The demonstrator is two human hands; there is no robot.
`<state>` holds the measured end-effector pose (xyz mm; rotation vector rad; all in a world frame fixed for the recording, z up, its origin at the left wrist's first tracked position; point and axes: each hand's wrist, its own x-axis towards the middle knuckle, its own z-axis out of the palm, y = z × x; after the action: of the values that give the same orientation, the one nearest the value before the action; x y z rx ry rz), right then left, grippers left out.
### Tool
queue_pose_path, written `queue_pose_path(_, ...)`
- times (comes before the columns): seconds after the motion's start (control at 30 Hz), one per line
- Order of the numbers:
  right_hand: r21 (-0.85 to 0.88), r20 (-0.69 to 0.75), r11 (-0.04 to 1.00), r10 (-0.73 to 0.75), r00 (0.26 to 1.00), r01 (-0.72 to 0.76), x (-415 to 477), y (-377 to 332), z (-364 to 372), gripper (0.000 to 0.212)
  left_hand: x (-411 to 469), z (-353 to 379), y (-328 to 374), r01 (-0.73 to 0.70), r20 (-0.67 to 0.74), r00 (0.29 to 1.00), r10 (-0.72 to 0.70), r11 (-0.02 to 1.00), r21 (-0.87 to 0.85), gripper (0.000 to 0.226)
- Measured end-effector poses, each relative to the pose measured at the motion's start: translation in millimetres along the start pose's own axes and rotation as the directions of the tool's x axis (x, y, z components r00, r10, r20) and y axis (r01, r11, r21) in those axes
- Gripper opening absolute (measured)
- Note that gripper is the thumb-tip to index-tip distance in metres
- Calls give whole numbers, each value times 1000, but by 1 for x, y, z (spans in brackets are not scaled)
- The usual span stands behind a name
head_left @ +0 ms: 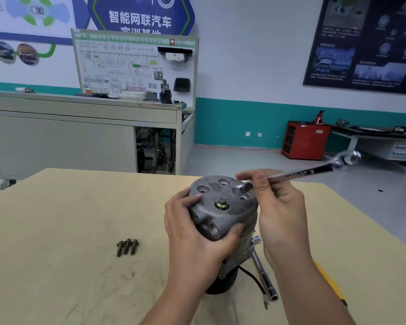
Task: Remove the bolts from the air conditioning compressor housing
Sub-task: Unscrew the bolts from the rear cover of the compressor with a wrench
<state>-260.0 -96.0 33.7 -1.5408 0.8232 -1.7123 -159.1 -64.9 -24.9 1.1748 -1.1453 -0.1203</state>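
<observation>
A grey metal compressor housing [223, 207] stands upright on the wooden table [68, 231]. My left hand [195, 231] grips its left and front side. My right hand [279, 202] holds a shiny combination wrench [307, 171] whose lower end sits at the housing's top right edge; whatever it engages is hidden. One bolt [221, 204] still stands in the middle of the top face, with empty threaded holes around it. Three removed bolts [127, 247] lie side by side on the table to the left.
A ratchet handle with extension [264, 273] and a black cable [253, 277] lie beside the compressor's base. A yellow-handled tool [331, 285] lies under my right forearm. Beyond the table stand a grey training bench, a red cabinet [305, 139] and a side desk.
</observation>
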Motion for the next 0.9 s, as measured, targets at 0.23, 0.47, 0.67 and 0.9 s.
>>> queue_pose_path(0.23,-47,177,999,22,984,-14,6,-1,-4,23,0,0,-1,8,-3,1000,-8,1000,-9,62)
queue_pose_path(0.47,-1,289,999,42,956,-43,6,-2,-17,12,0,1,-2,6,-3,1000,-6,1000,-24,63)
queue_pose_path(0.67,2,270,997,74,960,-77,-2,0,-18,24,-1,1,-1,11,-9,1000,-11,1000,-14,62)
queue_pose_path(0.9,-66,277,994,98,956,-83,-4,2,-21,16,-1,2,0,12,-5,1000,-13,1000,-13,63)
